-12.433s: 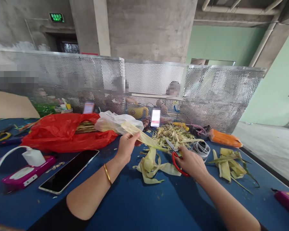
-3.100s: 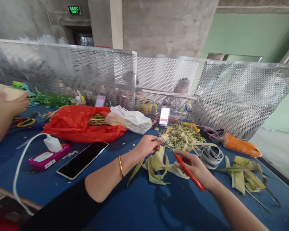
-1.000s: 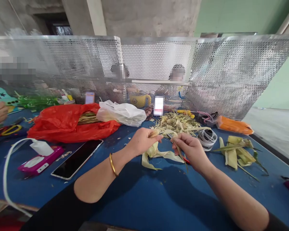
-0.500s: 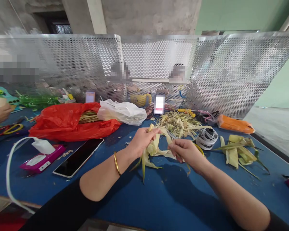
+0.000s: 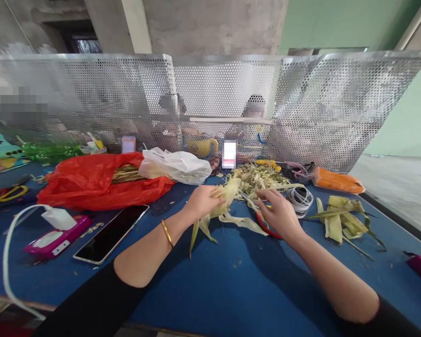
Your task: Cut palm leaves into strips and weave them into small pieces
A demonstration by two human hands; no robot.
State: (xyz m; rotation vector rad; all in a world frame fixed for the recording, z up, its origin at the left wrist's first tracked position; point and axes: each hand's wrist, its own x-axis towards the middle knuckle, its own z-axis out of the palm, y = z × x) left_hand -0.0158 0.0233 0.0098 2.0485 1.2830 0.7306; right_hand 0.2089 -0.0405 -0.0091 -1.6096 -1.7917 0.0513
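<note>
- A blue bench (image 5: 210,290) stretches before a person in black sleeves, a red plastic bag (image 5: 80,180) at left.
- A heap of plant clippings (image 5: 268,177) lies beyond the hands.
- Pale husks (image 5: 228,194) fill the closed grip of the left hand (image 5: 202,204), ends trailing.
- The right hand (image 5: 279,213) bends over red-handled scissors (image 5: 264,228); whether its grip holds them cannot be told.
- A coil (image 5: 301,202) rests just beside it.

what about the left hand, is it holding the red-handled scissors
No, the left hand grips pale husk, while the red-handled scissors show at the right hand.
</note>
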